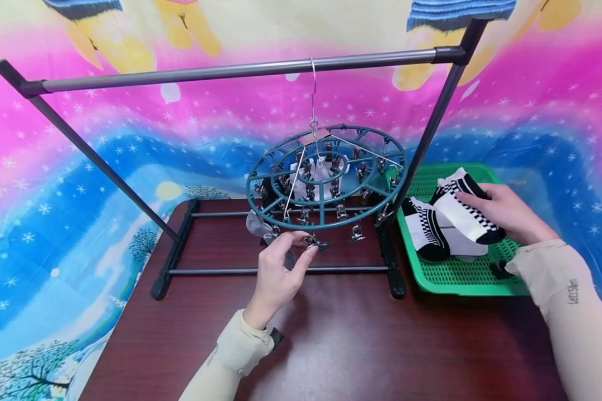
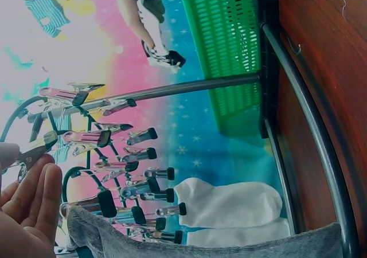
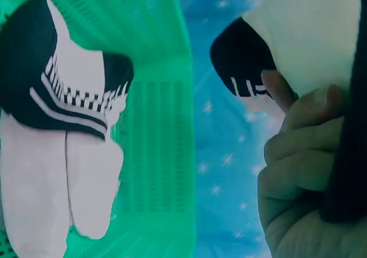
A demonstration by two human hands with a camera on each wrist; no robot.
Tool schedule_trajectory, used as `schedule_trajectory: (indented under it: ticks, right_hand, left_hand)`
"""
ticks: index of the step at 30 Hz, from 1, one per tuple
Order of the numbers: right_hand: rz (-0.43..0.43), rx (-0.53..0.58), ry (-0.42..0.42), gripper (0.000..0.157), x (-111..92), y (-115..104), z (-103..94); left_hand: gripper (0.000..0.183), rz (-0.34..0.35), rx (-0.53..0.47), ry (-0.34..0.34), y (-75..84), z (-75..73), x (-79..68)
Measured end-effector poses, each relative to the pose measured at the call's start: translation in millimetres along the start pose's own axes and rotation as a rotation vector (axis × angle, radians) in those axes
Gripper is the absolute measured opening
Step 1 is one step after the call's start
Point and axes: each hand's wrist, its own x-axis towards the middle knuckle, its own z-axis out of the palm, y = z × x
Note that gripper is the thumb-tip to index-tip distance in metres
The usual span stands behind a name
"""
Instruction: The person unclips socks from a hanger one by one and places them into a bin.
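My left hand pinches a metal clip at the near rim of a round green sock hanger with many dangling clips. In the left wrist view, the clip sits between thumb and fingertips. My right hand grips a white sock with black toe and checkered trim, above the green basket. Another checkered sock lies in the basket over plain white socks. White socks and a grey sock hang from the hanger.
A dark metal rack stands on the brown table, and the hanger's hook goes over its top bar. Its right post rises between hanger and basket. A patterned cloth covers the wall behind.
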Motion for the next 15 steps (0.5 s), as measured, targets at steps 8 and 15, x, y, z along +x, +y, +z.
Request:
schedule_trajectory:
  ticks: [8, 15]
  right_hand:
    - [0.042, -0.004, -0.021, 0.076, 35.7, 16.9, -6.3]
    - [0.067, -0.018, -0.021, 0.078, 54.7, 32.9, -9.3]
  left_hand:
    - [0.022, 0.01, -0.001, 0.002, -0.1, -1.2, 0.1]
    - [0.02, 0.009, 0.001, 0.004, -0.6, -4.0, 0.6]
